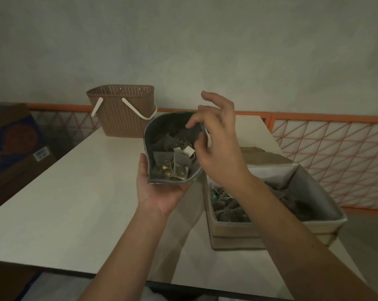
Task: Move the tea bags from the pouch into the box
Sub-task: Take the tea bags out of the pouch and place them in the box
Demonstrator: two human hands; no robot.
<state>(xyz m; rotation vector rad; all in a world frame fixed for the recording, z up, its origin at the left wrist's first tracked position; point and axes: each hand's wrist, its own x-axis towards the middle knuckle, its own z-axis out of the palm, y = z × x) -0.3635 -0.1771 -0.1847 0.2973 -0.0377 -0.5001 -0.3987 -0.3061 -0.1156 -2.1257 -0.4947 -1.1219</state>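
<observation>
My left hand cups the bottom of an open silver pouch, tilted toward me above the white table. Inside lie several dark pyramid tea bags with strings and a white paper tag. My right hand hovers at the pouch's right rim, thumb and forefinger dipping into the mouth, other fingers spread; I cannot see a bag pinched between them. To the right stands a cardboard box with a pale liner, holding several tea bags in its bottom.
A brown perforated basket with white handles stands at the table's far left side. An orange lattice railing runs behind. Cardboard cartons sit on the floor to the left. The table's near edge crosses just under my forearms.
</observation>
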